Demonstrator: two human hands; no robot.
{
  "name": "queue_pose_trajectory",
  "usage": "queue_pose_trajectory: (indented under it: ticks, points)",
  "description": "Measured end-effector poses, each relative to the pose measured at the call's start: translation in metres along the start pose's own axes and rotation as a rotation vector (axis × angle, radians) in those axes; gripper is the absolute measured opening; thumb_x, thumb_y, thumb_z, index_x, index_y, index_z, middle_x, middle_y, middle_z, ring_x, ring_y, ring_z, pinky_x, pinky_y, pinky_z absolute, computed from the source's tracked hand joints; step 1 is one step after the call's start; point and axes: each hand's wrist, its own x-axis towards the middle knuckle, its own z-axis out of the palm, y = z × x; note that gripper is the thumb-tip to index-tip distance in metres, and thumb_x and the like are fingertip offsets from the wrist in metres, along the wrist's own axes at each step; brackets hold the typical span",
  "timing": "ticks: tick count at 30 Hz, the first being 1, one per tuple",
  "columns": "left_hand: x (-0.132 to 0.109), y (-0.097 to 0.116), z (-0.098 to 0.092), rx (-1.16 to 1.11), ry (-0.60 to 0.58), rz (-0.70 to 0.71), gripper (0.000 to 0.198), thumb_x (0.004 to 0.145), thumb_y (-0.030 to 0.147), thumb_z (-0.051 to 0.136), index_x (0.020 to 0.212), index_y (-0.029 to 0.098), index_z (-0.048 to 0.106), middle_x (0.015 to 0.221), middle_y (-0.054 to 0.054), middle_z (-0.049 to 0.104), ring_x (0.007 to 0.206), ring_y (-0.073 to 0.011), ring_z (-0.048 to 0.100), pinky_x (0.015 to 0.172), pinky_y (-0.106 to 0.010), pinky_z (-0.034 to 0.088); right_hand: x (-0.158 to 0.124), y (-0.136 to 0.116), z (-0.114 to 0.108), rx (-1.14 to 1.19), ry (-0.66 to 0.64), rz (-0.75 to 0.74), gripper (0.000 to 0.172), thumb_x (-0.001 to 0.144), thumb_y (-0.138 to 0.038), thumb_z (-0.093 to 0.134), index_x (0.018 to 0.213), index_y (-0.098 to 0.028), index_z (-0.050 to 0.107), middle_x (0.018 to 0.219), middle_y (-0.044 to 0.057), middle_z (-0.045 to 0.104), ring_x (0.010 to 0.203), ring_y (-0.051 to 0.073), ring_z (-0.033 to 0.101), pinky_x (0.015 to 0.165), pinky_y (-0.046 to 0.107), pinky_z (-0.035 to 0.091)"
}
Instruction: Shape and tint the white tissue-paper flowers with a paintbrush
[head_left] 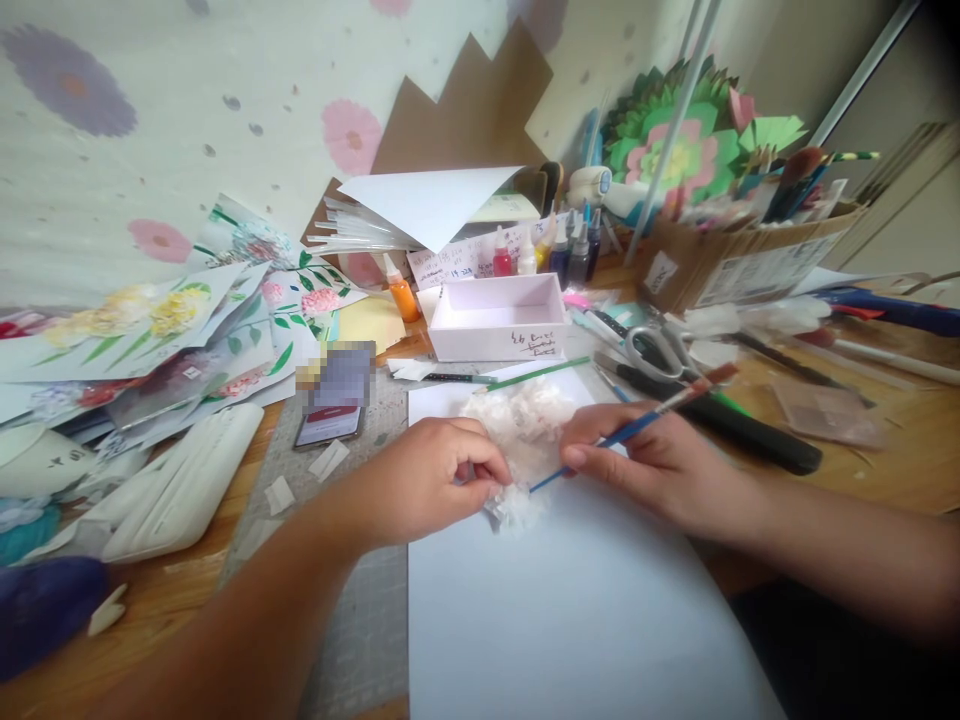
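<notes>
My left hand (427,475) is closed in a pinch at the edge of a small white ruffled paper piece (521,510). Between the fingers and thumb of my right hand (637,455) is a paintbrush (637,424) with a blue handle. Its bristles point up and to the right, while the thin handle tip comes down at the white piece; whether it touches is hard to tell. Just behind lies a larger heap of white crinkled paper (525,415), partly hidden by my fingers. All this is over a large white sheet of paper (555,610).
A white box (495,335) stands behind the sheet, near an orange bottle (403,290). To the right lie scissors (660,350) and a cardboard box (750,260) of brushes. A phone (330,420) rests on the grey cutting mat (352,610); flower pictures (150,320) pile up left.
</notes>
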Motion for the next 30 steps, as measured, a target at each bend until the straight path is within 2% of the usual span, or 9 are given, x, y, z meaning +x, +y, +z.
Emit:
queue_pose_trajectory:
  ticks: [4,8,11,14,17,19,24,30]
  points:
    - [-0.001,0.001,0.0,0.007,0.003,-0.006,0.022,0.077,0.015,0.05,0.087,0.024,0.068,0.083,0.002,0.063,0.076,-0.0114,0.056,0.067,-0.02,0.042,0.0,-0.003,-0.001,0.0,0.029,0.028,0.018,0.085,-0.027,0.053,0.072,-0.015,0.058,0.067,0.003,0.061,0.064,0.013,0.058,0.06,0.023,0.047]
    - [0.001,0.001,0.001,0.005,-0.001,-0.005,0.027,0.076,0.014,0.05,0.093,0.025,0.067,0.088,0.003,0.064,0.079,-0.0117,0.057,0.068,-0.02,0.042,-0.001,-0.004,0.001,0.054,0.043,-0.01,0.014,0.084,-0.025,0.054,0.075,-0.016,0.058,0.071,0.004,0.063,0.069,0.014,0.06,0.062,0.024,0.049]
    - [0.002,-0.002,0.001,0.008,0.062,-0.057,0.022,0.077,0.015,0.047,0.085,0.024,0.065,0.084,0.003,0.064,0.075,-0.012,0.057,0.065,-0.021,0.042,0.0,-0.002,0.002,0.056,-0.041,-0.054,0.012,0.085,-0.023,0.053,0.079,-0.015,0.059,0.075,0.006,0.064,0.07,0.014,0.06,0.064,0.026,0.049]
    - [0.001,-0.007,-0.001,0.018,0.097,-0.127,0.016,0.076,0.017,0.046,0.076,0.023,0.061,0.075,0.004,0.062,0.066,-0.012,0.055,0.059,-0.022,0.041,0.002,-0.001,0.001,-0.026,-0.012,-0.031,0.013,0.085,-0.023,0.053,0.079,-0.014,0.059,0.073,0.006,0.064,0.069,0.014,0.06,0.064,0.025,0.049]
    - [-0.002,-0.01,-0.004,0.017,0.005,-0.126,0.018,0.075,0.016,0.045,0.073,0.023,0.061,0.072,0.004,0.063,0.065,-0.0124,0.056,0.059,-0.022,0.041,0.002,-0.002,-0.001,-0.066,0.077,0.01,0.015,0.084,-0.026,0.054,0.075,-0.016,0.059,0.07,0.004,0.063,0.066,0.014,0.059,0.061,0.023,0.048]
    - [-0.003,-0.01,-0.005,0.014,-0.065,-0.092,0.022,0.074,0.014,0.045,0.076,0.024,0.064,0.075,0.004,0.065,0.068,-0.0126,0.058,0.063,-0.022,0.041,0.001,-0.004,-0.002,-0.029,0.087,0.003,0.015,0.084,-0.027,0.055,0.074,-0.016,0.059,0.07,0.004,0.064,0.067,0.014,0.06,0.061,0.023,0.049]
    - [-0.002,-0.007,-0.006,-0.004,-0.089,-0.067,0.028,0.076,0.015,0.047,0.089,0.026,0.068,0.084,0.003,0.067,0.073,-0.0132,0.06,0.066,-0.021,0.042,0.001,-0.006,0.0,0.024,-0.061,-0.083,0.01,0.084,-0.021,0.054,0.079,-0.015,0.06,0.074,0.006,0.064,0.069,0.014,0.06,0.063,0.025,0.05]
    - [-0.003,-0.007,-0.007,-0.036,-0.027,-0.107,0.026,0.075,0.016,0.046,0.086,0.025,0.068,0.08,0.002,0.066,0.068,-0.0127,0.058,0.059,-0.021,0.04,0.003,-0.003,-0.005,-0.065,0.092,0.024,0.015,0.083,-0.027,0.056,0.075,-0.016,0.06,0.071,0.004,0.065,0.067,0.014,0.061,0.062,0.023,0.049]
